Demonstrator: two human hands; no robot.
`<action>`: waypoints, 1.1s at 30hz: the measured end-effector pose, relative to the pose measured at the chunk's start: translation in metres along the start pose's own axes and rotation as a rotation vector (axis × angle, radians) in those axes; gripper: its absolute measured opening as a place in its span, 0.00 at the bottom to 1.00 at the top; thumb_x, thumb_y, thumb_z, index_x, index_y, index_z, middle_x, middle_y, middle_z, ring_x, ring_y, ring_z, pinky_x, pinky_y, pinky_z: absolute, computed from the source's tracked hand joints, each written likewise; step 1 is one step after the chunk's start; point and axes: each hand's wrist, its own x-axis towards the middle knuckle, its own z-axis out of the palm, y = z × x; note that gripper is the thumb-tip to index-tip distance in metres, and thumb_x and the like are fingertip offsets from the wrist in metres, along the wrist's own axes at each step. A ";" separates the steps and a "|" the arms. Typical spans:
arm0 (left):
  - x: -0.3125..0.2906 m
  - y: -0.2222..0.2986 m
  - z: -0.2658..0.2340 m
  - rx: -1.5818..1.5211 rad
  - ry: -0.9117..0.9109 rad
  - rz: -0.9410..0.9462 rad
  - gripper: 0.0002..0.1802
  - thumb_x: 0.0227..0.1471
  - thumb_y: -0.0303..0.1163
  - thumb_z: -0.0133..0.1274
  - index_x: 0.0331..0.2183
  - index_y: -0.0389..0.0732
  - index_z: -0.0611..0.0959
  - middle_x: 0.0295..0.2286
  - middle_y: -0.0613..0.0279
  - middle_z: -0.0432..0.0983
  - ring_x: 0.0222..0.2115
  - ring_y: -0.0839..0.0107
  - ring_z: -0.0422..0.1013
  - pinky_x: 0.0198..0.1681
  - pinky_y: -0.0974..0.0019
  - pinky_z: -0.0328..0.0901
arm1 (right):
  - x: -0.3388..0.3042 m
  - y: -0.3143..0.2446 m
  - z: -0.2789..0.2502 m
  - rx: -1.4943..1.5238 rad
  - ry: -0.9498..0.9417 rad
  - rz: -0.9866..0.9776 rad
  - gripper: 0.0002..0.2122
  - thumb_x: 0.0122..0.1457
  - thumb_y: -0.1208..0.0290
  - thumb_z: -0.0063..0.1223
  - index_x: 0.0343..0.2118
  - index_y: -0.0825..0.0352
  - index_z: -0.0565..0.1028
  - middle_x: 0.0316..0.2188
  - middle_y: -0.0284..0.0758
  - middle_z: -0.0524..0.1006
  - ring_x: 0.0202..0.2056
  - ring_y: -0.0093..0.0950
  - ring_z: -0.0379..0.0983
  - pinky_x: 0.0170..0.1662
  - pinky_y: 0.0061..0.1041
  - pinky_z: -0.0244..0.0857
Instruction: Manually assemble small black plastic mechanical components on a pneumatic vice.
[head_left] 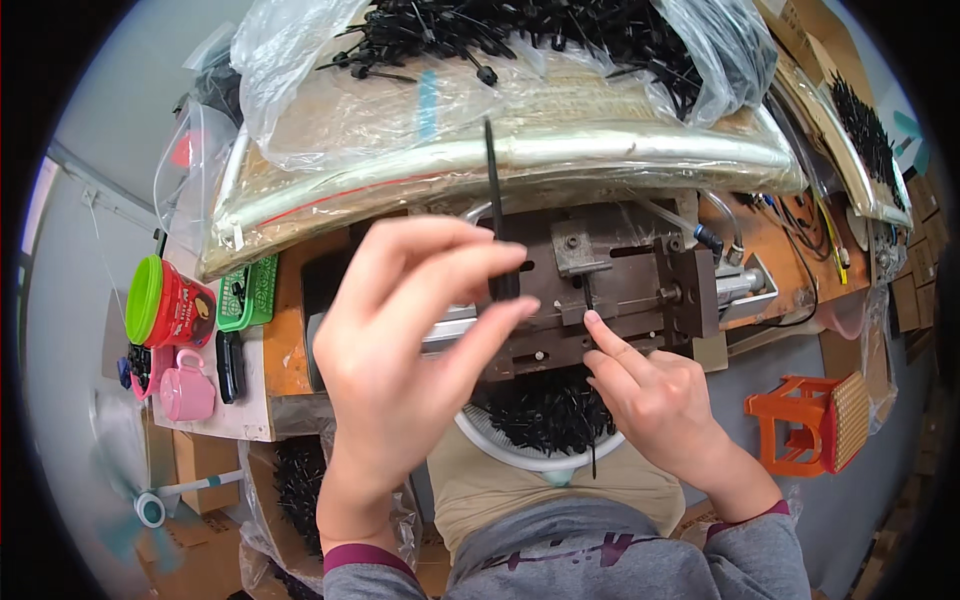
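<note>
While the left hand (390, 320) pinches a slender black stem (493, 190), a dark rod (588, 293) lies on the brown metal fixture (628, 284) at the index fingertip (592, 318) of the right hand (650, 390), its curled grip unclear; likely seating, calling next for alignment.

Matt black plastic strip (493, 180), smooth metal fixture (630, 278), glossy plastic bag (285, 90), wooden tabletop (287, 350)

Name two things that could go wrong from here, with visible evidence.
Dropping: the left hand holds a thin black rod by its lower end; it might slip and get lost among the black pieces in the white basin.
Pinching: the right hand has its index fingertip close to the metal block on the brown fixture, and might get nipped if a part there moves.
</note>
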 end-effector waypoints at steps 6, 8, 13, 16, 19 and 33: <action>-0.035 0.004 -0.025 0.013 0.030 -0.041 0.21 0.32 0.17 0.71 0.35 0.37 0.88 0.46 0.52 0.76 0.33 0.72 0.77 0.35 0.70 0.75 | 0.051 0.015 -0.027 0.337 0.028 0.008 0.09 0.51 0.72 0.64 0.33 0.67 0.78 0.38 0.39 0.83 0.18 0.34 0.72 0.25 0.27 0.68; -0.045 0.001 -0.023 -0.009 0.021 -0.031 0.22 0.31 0.18 0.73 0.36 0.37 0.87 0.46 0.51 0.75 0.32 0.71 0.77 0.35 0.69 0.74 | 0.113 0.022 -0.028 0.432 0.214 0.035 0.13 0.50 0.66 0.68 0.34 0.67 0.77 0.32 0.39 0.80 0.26 0.39 0.75 0.32 0.31 0.70; -0.061 -0.001 -0.011 -0.172 0.006 0.069 0.21 0.36 0.18 0.72 0.37 0.36 0.87 0.47 0.49 0.74 0.33 0.69 0.79 0.36 0.69 0.76 | 0.303 0.095 0.008 -0.285 0.515 0.027 0.44 0.38 0.32 0.68 0.46 0.72 0.77 0.45 0.46 0.74 0.51 0.42 0.70 0.52 0.40 0.67; -0.072 -0.002 -0.016 -0.153 0.001 0.032 0.21 0.35 0.22 0.74 0.36 0.40 0.88 0.45 0.53 0.77 0.32 0.69 0.80 0.36 0.70 0.76 | 0.374 0.074 0.029 -0.342 0.220 0.325 0.55 0.30 0.25 0.66 0.50 0.76 0.74 0.51 0.48 0.72 0.55 0.43 0.67 0.57 0.42 0.61; -0.081 -0.005 -0.022 -0.151 -0.054 0.010 0.20 0.35 0.25 0.75 0.35 0.41 0.89 0.44 0.54 0.78 0.31 0.70 0.81 0.35 0.70 0.76 | 0.409 0.072 0.056 -0.409 0.273 0.405 0.53 0.33 0.32 0.69 0.54 0.75 0.71 0.53 0.47 0.71 0.57 0.41 0.65 0.58 0.44 0.59; -0.097 -0.032 -0.017 -0.243 -0.085 -0.011 0.19 0.36 0.28 0.74 0.35 0.42 0.90 0.41 0.57 0.82 0.29 0.70 0.80 0.32 0.72 0.74 | 0.432 0.081 0.043 -0.351 0.012 0.495 0.44 0.36 0.50 0.74 0.57 0.67 0.68 0.47 0.41 0.81 0.51 0.40 0.77 0.53 0.43 0.69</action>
